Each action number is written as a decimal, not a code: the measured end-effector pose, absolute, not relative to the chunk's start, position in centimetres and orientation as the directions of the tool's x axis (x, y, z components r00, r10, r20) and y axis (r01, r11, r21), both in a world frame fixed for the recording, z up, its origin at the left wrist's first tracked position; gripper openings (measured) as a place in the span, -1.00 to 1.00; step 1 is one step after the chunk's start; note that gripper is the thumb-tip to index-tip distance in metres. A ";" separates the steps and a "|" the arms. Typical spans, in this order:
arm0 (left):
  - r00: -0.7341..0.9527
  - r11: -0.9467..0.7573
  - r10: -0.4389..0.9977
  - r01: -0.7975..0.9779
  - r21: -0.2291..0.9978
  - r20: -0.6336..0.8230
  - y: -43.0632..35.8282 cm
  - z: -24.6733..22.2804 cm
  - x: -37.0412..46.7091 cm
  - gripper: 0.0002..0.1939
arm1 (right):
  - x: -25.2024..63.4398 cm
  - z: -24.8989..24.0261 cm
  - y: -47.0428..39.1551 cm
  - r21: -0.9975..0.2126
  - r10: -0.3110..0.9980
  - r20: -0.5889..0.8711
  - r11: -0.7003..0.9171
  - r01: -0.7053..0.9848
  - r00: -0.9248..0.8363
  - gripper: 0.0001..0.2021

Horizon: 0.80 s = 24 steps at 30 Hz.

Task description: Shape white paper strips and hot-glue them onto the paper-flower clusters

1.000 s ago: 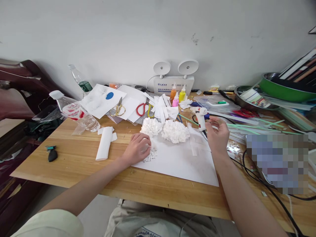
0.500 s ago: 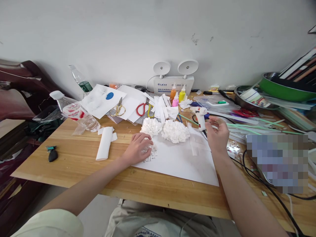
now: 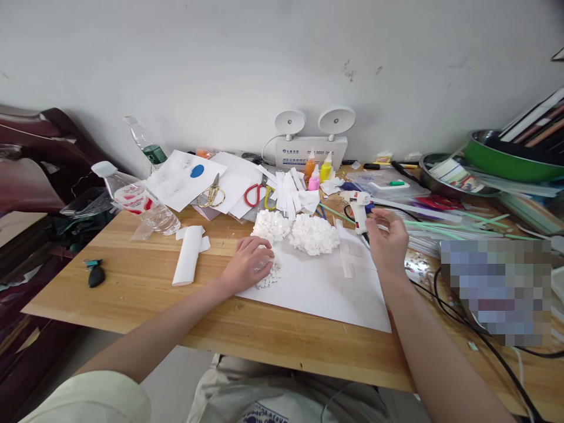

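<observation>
My left hand [image 3: 248, 263] is curled over a small white frilly paper clump [image 3: 269, 274] at the left side of a large white sheet [image 3: 317, 291]. Its fingers wrap the top of the clump and hide part of it. Behind it sit two bigger ruffled white paper balls, one on the left [image 3: 271, 225] and one on the right [image 3: 314, 234]. My right hand [image 3: 388, 235] hovers at the sheet's right side, fingers loosely bent and thumb apart. Just left of its fingertips is a white glue gun [image 3: 360, 210]; I cannot tell whether they touch it.
A white paper tube [image 3: 188, 255] and water bottle [image 3: 141, 205] are on the left. Scissors [image 3: 214, 192], red-handled pliers [image 3: 253, 194], paper strips [image 3: 288, 191] and paint bottles [image 3: 314, 179] stand behind. Black cables [image 3: 458, 314], green straws [image 3: 462, 226] and a green bowl [image 3: 511, 158] crowd the right.
The whole view has shifted very slightly. Both hands and the objects around them stay in practically the same places.
</observation>
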State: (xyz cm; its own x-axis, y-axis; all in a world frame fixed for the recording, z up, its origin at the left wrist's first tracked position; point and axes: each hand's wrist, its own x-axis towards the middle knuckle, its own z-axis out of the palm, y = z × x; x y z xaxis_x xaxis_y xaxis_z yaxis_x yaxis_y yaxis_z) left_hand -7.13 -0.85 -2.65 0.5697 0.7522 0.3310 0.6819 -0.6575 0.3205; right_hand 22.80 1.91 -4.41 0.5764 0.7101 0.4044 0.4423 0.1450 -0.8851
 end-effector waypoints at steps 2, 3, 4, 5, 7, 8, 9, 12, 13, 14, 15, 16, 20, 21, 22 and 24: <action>0.573 -0.660 0.750 0.684 0.311 0.330 -0.8 -2.7 -7.1 -0.90 | 22.7 -4.4 1.9 -0.886 0.712 0.405 0.152 0.437 0.574 -0.76; 0.577 -0.662 0.748 0.685 0.305 0.328 -0.8 -2.7 -7.1 -0.89 | 22.7 -4.3 1.9 -0.887 0.711 0.407 0.156 0.435 0.573 -0.76; 0.582 -0.664 0.746 0.685 0.299 0.325 -0.7 -2.7 -7.0 -0.89 | 22.7 -4.3 1.9 -0.887 0.711 0.408 0.159 0.434 0.573 -0.77; 0.586 -0.667 0.743 0.685 0.293 0.323 -0.7 -2.7 -7.0 -0.88 | 22.7 -4.3 1.9 -0.886 0.711 0.409 0.162 0.434 0.572 -0.77; 0.589 -0.672 0.738 0.682 0.288 0.328 -0.6 -2.6 -7.0 -0.88 | 22.7 -4.3 1.9 -0.886 0.713 0.409 0.160 0.436 0.569 -0.77; 0.586 -0.672 0.738 0.682 0.289 0.334 -0.6 -2.6 -7.1 -0.88 | 22.8 -4.3 1.9 -0.885 0.713 0.410 0.159 0.438 0.569 -0.77; 0.581 -0.671 0.739 0.681 0.294 0.341 -0.6 -2.5 -7.1 -0.88 | 22.8 -4.3 1.9 -0.884 0.711 0.411 0.157 0.441 0.570 -0.77; 0.562 -0.663 0.746 0.677 0.319 0.357 -0.8 -2.3 -7.4 -0.88 | 22.8 -4.3 1.8 -0.880 0.708 0.416 0.156 0.448 0.570 -0.77; 0.557 -0.658 0.750 0.678 0.328 0.355 -0.8 -2.3 -7.4 -0.89 | 22.8 -4.3 1.8 -0.879 0.710 0.417 0.156 0.451 0.568 -0.77; 0.552 -0.653 0.756 0.679 0.336 0.352 -0.9 -2.3 -7.4 -0.89 | 22.8 -4.3 1.8 -0.878 0.712 0.417 0.154 0.454 0.565 -0.78; 0.545 -0.645 0.762 0.681 0.346 0.348 -1.0 -2.3 -7.4 -0.90 | 22.8 -4.2 1.8 -0.876 0.714 0.417 0.152 0.457 0.562 -0.78; 0.536 -0.635 0.771 0.686 0.355 0.345 -1.1 -2.4 -7.2 -0.91 | 22.8 -4.2 1.8 -0.876 0.715 0.416 0.150 0.459 0.561 -0.78; 0.489 -0.598 0.799 0.701 0.387 0.350 -1.3 -2.8 -6.6 -0.92 | 22.8 -4.3 1.9 -0.882 0.712 0.406 0.140 0.451 0.572 -0.77; 0.480 -0.592 0.804 0.705 0.390 0.352 -1.3 -2.9 -6.4 -0.92 | 22.8 -4.3 1.9 -0.884 0.710 0.404 0.140 0.446 0.577 -0.77; 0.471 -0.585 0.808 0.711 0.390 0.355 -1.3 -2.9 -6.3 -0.92 | 22.8 -4.3 1.9 -0.885 0.710 0.402 0.141 0.443 0.578 -0.77; 0.451 -0.571 0.816 0.724 0.387 0.360 -1.3 -3.0 -6.1 -0.94 | 22.8 -4.3 1.8 -0.886 0.711 0.403 0.146 0.440 0.576 -0.77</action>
State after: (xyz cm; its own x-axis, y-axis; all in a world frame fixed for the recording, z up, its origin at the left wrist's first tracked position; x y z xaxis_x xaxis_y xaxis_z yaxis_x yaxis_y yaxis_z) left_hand -6.13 -1.31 -3.01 0.4515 0.8163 0.3604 0.7240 -0.5712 0.3868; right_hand 22.80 1.82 -4.28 0.5760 0.7110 0.4035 0.4404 0.1460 -0.8859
